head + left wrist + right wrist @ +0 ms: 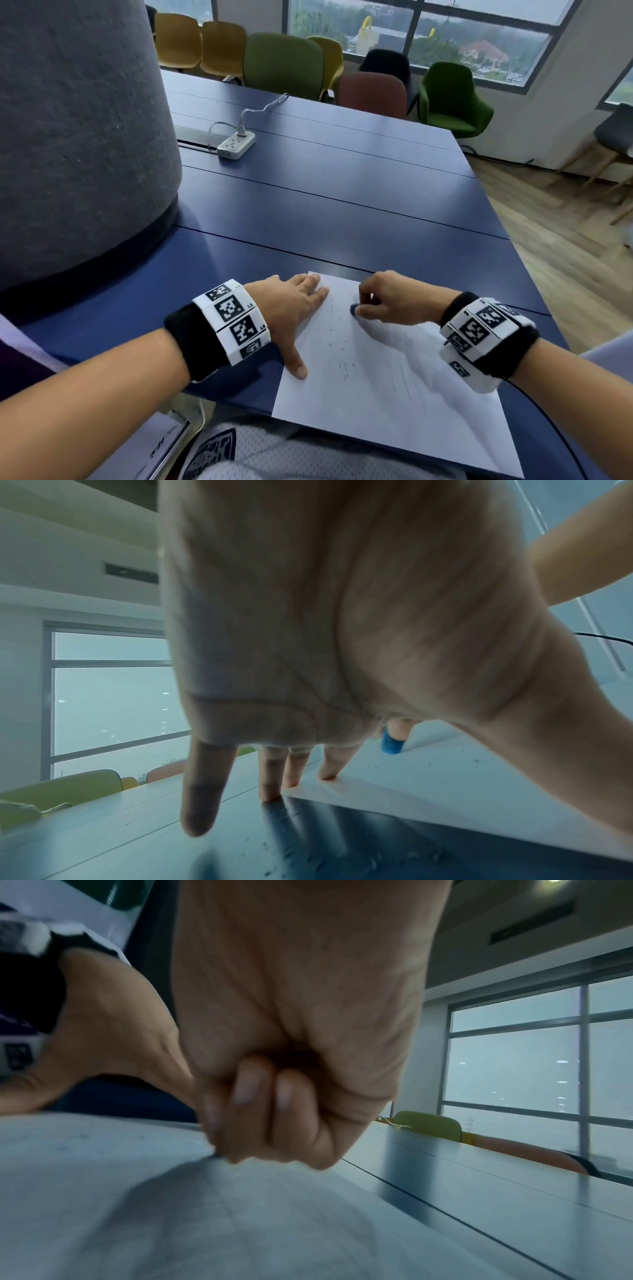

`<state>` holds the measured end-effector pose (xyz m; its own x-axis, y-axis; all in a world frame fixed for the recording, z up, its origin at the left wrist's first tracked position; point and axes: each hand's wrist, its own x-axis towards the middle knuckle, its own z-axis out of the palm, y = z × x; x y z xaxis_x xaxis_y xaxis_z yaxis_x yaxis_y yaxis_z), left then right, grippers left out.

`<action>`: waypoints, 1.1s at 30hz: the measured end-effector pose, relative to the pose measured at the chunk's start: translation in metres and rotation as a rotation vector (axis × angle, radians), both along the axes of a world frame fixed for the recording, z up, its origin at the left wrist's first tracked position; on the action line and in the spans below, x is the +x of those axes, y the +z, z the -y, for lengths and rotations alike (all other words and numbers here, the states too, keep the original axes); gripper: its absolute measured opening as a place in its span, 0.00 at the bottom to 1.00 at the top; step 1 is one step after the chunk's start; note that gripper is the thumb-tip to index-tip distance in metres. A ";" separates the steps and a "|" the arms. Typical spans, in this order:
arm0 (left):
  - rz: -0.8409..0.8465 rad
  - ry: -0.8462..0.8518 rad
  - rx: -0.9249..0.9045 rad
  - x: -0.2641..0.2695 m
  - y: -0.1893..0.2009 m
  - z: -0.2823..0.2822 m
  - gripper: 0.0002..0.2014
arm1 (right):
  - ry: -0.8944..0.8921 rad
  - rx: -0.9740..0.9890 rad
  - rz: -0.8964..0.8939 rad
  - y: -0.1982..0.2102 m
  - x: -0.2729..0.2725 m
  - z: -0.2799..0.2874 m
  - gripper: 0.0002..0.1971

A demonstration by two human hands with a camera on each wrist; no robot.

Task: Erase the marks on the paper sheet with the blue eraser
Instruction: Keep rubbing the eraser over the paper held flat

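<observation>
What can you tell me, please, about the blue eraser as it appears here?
The blue eraser is small, matte and rubbery-looking, mostly hidden inside the right hand, whose fingers pinch it. Only its lower end shows, pressed on the white paper sheet near the far edge, beside dark crumbs. The left hand does not touch it.

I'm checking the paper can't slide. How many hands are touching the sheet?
2: the left hand presses flat on the paper sheet's left edge; the right hand holds the blue eraser on its far part.
</observation>
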<state>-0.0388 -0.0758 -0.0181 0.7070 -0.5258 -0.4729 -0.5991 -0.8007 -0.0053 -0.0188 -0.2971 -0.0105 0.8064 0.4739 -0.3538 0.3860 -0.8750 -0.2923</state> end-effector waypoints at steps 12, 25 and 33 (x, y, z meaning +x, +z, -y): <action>0.000 -0.002 0.044 -0.003 0.003 0.006 0.71 | -0.020 0.002 -0.021 0.004 -0.003 0.002 0.16; 0.041 -0.027 0.121 -0.002 0.000 0.014 0.72 | -0.030 -0.014 0.068 -0.003 0.000 0.007 0.15; 0.075 -0.046 0.166 -0.003 0.001 0.018 0.72 | -0.042 -0.012 0.080 -0.001 0.005 0.005 0.17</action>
